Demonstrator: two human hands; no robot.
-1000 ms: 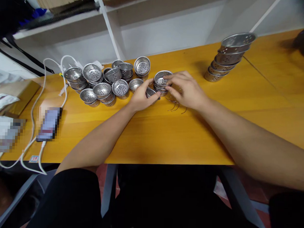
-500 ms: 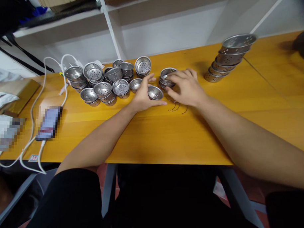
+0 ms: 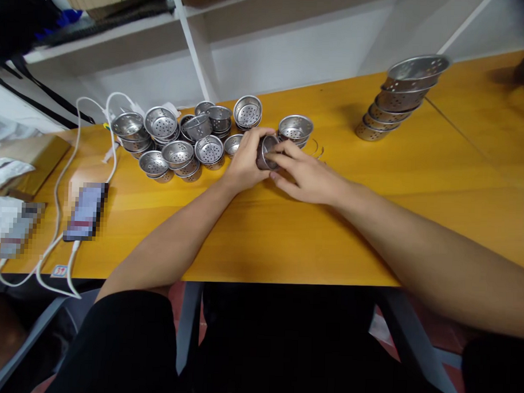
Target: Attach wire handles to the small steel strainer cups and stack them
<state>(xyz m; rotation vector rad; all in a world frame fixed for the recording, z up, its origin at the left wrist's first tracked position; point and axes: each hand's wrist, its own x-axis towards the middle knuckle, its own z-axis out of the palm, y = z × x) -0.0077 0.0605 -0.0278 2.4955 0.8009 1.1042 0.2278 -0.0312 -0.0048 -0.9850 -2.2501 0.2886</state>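
The right hand [image 3: 308, 176] has left the stacked strainer cups [image 3: 295, 130] and joined the left hand [image 3: 245, 161]; both grasp one tilted strainer cup [image 3: 266, 152] near the table's [image 3: 286, 237] back edge.

This looks like a small workshop where people put little metal parts together. A long yellow wooden table [image 3: 286, 237] sits under both hands. Just left of the left hand [image 3: 245, 164] lies a big bunch of shiny metal cups with holes [image 3: 178, 139], all alike. Far to the right of the right hand [image 3: 308, 175] stands a leaning stack of bigger metal bowls [image 3: 394, 101]. Thin wire hooks [image 3: 317, 148] lie just behind the right hand. Behind both hands is a plain white shelf [image 3: 194, 51] with boxes. Far left are a phone [image 3: 86, 210] and white cables [image 3: 59, 212].
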